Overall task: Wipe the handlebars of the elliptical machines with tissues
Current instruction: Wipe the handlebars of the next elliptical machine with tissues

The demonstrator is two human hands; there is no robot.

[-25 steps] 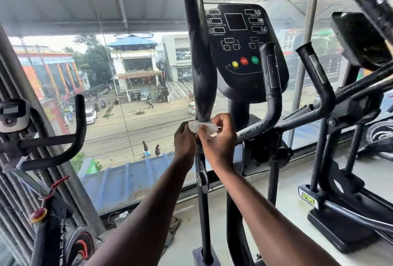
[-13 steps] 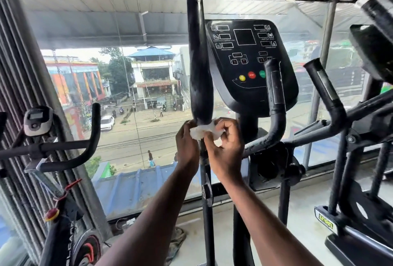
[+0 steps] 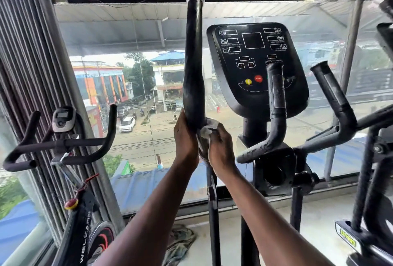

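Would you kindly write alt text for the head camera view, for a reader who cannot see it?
Two bare hands, left hand and right hand, hold a white tissue around the lower end of an elliptical's tall black handlebar. The console stands to its right, before a window over a street.

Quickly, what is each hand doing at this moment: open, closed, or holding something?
Left hand: grips the tall handlebar at the base of its grip.
Right hand: holds the tissue against the same bar.

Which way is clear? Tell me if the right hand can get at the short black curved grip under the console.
Probably yes. The right hand, holding the white tissue at the tall black handlebar, has open space between it and the short black curved grip beside it.
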